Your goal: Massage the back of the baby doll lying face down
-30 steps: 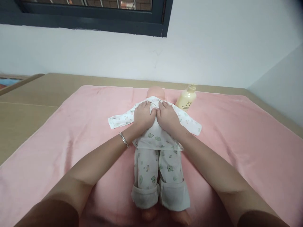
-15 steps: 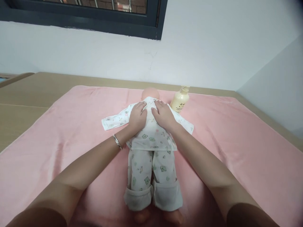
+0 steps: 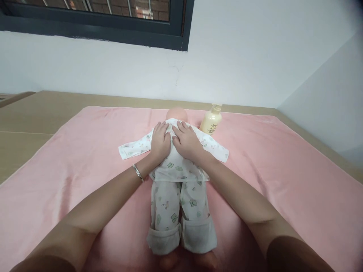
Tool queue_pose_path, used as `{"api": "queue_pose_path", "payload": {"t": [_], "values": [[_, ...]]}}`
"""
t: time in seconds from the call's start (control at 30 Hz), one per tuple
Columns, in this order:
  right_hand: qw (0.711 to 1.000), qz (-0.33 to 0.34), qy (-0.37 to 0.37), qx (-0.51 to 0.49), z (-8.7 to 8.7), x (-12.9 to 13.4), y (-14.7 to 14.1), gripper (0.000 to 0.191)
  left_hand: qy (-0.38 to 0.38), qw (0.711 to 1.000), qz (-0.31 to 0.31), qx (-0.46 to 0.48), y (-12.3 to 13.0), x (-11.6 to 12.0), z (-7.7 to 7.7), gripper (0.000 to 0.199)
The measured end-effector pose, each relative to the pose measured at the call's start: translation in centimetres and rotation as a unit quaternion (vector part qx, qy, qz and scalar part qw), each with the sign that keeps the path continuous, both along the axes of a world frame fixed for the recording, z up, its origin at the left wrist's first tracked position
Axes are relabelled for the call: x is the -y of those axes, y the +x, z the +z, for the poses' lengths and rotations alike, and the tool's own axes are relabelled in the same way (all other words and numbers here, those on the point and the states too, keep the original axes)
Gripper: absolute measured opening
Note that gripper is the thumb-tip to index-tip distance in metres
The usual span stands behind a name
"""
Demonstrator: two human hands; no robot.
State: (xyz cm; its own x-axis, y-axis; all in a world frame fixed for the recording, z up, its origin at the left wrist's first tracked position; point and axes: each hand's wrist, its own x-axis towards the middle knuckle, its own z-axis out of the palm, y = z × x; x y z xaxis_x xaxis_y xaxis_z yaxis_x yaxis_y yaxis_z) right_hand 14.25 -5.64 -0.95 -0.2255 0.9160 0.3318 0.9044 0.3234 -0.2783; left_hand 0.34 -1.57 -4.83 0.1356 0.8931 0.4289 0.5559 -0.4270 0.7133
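A baby doll lies stretched out on a pink blanket (image 3: 93,158), dressed in a white printed shirt (image 3: 176,170) and matching trousers (image 3: 167,206) with turned-up cuffs. Its smooth round head (image 3: 177,113) points away from me, and no face shows. My left hand (image 3: 161,141) rests flat on the left of the shirt's upper part, fingers extended. Beside it, my right hand (image 3: 187,141) lies flat near the middle and right, thumb out towards the left hand. Neither hand grips anything. The doll's feet (image 3: 168,260) show dimly below the cuffs.
A pale yellow pump bottle (image 3: 210,121) stands on the blanket to the right of the doll's head. The blanket covers much of a wooden table (image 3: 70,99). Behind it rises a white wall (image 3: 232,56) with a dark-framed window (image 3: 178,34).
My right hand has slid slightly left, closer to the middle of the shirt. My left hand stays about where it was on the doll. The whole view has shifted a little.
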Motion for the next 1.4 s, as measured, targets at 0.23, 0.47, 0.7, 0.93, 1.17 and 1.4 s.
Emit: {"api": "queue_pose_path", "payload": {"t": [0.23, 0.47, 0.7, 0.93, 1.17, 1.4], "values": [[1.000, 0.007, 0.022, -0.015, 0.4, -0.1, 0.1, 0.059, -0.037, 0.999, 0.006, -0.020, 0.1, -0.2, 0.1, 0.054], [0.997, -0.017, 0.037, -0.070, 0.3, -0.4, 0.4, 0.058, -0.021, 1.000, -0.004, 0.000, 0.1, -0.3, 0.1, 0.051], [0.999, 0.023, -0.035, -0.013, 1.6, 0.0, 0.4, 0.055, 0.004, 1.000, -0.012, 0.001, 0.1, -0.3, 0.2, 0.049], [0.999, -0.023, 0.002, -0.046, 1.0, -0.1, 0.4, 0.059, 0.007, 1.000, -0.008, -0.020, 0.1, -0.4, 0.3, 0.052], [0.996, 0.001, 0.000, -0.093, 2.8, -0.5, 2.3, 0.063, 0.022, 0.998, 0.002, -0.067, -0.1, 0.1, 1.1, 0.051], [0.986, -0.060, 0.157, -0.020, 5.3, -2.5, 9.4, 0.079, -0.026, 0.988, -0.019, 0.154, 1.9, 3.3, 4.5, 0.032]]}}
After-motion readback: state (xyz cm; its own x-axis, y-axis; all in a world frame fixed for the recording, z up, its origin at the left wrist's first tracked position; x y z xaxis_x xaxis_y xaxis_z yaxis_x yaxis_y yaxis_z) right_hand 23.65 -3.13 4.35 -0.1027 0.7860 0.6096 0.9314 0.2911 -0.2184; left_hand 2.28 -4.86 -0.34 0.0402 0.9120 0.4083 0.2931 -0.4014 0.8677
